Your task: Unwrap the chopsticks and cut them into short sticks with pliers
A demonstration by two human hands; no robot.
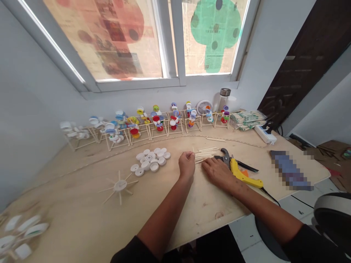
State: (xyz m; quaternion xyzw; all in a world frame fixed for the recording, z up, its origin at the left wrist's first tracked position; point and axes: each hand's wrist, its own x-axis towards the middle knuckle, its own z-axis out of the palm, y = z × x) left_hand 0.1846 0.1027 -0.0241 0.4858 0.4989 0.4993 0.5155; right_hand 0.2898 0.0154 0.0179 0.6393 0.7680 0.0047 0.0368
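Note:
My left hand (187, 165) is closed in a pinch beside a small pile of thin wooden sticks (207, 153). A slim stick tip (193, 149) sticks up above its fingertips. Palm down, my right hand (218, 171) rests at the near edge of the pile, its fingers reaching over the sticks. Just right of it lie pruning cutters (225, 157) with black handles and a yellow glue gun (245, 179). Left of my hands is a cluster of white bottle caps (154, 166). A white cap with sticks radiating from it (120, 185) lies farther left.
Stick frames with colourful cap wheels (157, 124) line the back, near a small fan (204, 107) and a bottle (224, 98). Bagged sticks (248, 119) and a power strip (265, 134) stand right. A larger cap wheel (23, 233) lies front left. A blurred-out object (291, 171) lies near the right edge.

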